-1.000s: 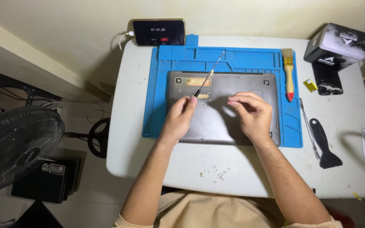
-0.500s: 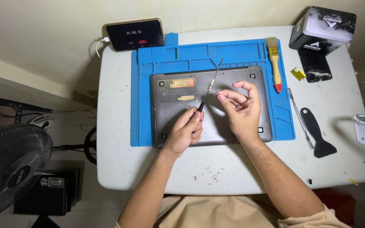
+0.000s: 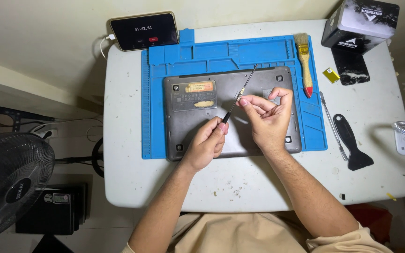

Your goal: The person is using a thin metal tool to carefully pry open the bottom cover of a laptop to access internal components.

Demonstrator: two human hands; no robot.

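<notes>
Over the upturned laptop (image 3: 198, 112) on the blue mat (image 3: 315, 126), my left hand (image 3: 207, 145) clamps the screwdriver (image 3: 238, 96) handle while right-hand (image 3: 268, 112) fingertips pinch its shaft; best, I judge, kept steady and square.

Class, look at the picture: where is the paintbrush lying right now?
The paintbrush lies on the blue mat's upper right part, beside the laptop, left of the black box.

Warm overhead light, soft shadows beneath the forearms, sharp centre, dim corners, slight wide-angle bending at edges
</notes>
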